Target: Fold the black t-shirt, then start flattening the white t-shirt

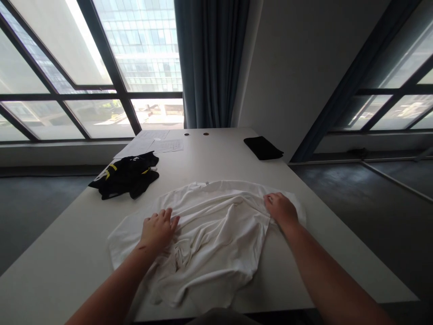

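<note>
A white T-shirt (216, 230) lies spread and wrinkled across the near part of the table, its neckline at the far side. My left hand (158, 230) rests on the left part of the cloth, palm down, fingers apart and slightly bent. On the right, near the sleeve, my right hand (281, 208) has its fingers curled against the fabric, with a bit of cloth between thumb and fingers. Creases bunch up in the middle of the shirt, and its lower edge lies crumpled near the front of the table.
A crumpled black garment with yellow marks (126, 176) lies on the white table (216, 162) at the left. Paper sheets (165, 146) lie behind it. A folded black cloth (263, 148) is at the back right. Windows and a blue curtain (211, 63) stand beyond.
</note>
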`<action>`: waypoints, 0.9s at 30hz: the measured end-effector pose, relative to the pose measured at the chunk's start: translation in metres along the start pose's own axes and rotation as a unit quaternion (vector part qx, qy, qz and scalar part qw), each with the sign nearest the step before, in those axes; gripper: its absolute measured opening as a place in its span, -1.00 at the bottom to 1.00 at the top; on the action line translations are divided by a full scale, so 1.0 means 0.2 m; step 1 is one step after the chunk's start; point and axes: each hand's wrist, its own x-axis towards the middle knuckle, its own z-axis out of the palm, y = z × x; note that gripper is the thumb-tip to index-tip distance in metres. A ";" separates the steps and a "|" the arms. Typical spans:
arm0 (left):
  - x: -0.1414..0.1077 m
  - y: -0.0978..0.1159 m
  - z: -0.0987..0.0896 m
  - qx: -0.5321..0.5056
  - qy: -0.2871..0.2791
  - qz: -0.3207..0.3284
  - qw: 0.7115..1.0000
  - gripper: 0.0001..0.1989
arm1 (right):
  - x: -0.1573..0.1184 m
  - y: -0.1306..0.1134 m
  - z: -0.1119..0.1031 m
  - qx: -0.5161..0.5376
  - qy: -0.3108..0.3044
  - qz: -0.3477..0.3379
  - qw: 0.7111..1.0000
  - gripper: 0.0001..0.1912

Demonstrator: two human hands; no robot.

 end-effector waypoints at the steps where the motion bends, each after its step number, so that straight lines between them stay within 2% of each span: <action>1: 0.04 0.01 -0.02 0.000 0.011 0.005 1.000 -0.56 | 0.03 0.02 0.01 -0.006 -0.003 0.021 1.000 -0.46; 4: 0.20 0.09 -0.03 -0.032 0.029 0.038 0.998 -0.50 | 0.12 0.08 0.08 -0.011 -0.040 0.111 0.993 -0.32; 7: 0.39 0.18 0.02 -0.080 -0.023 0.073 0.994 -0.42 | 0.19 0.16 0.14 0.007 -0.067 0.149 0.987 -0.25; 9: 0.48 0.23 0.07 -0.096 -0.058 0.080 0.991 -0.41 | 0.22 0.23 0.15 0.017 -0.062 0.158 0.985 -0.25; 11: 0.54 0.27 0.12 -0.100 -0.065 0.069 0.990 -0.40 | 0.24 0.30 0.13 0.023 -0.033 0.181 0.983 -0.29; 14: 0.58 0.29 0.17 -0.110 -0.049 0.053 0.991 -0.38 | 0.25 0.40 0.08 0.015 0.014 0.222 0.975 -0.39; 16: 0.59 0.28 0.19 -0.113 -0.044 0.052 0.991 -0.36 | 0.25 0.45 0.06 -0.004 0.035 0.220 0.975 -0.44; 22: 0.62 0.25 0.23 -0.103 -0.043 0.053 0.992 -0.37 | 0.27 0.49 0.06 -0.080 0.085 0.094 0.989 -0.60; 27: 0.67 0.30 0.18 -0.106 -0.041 0.039 0.993 -0.41 | 0.31 0.46 0.05 -0.064 0.093 0.149 0.982 -0.60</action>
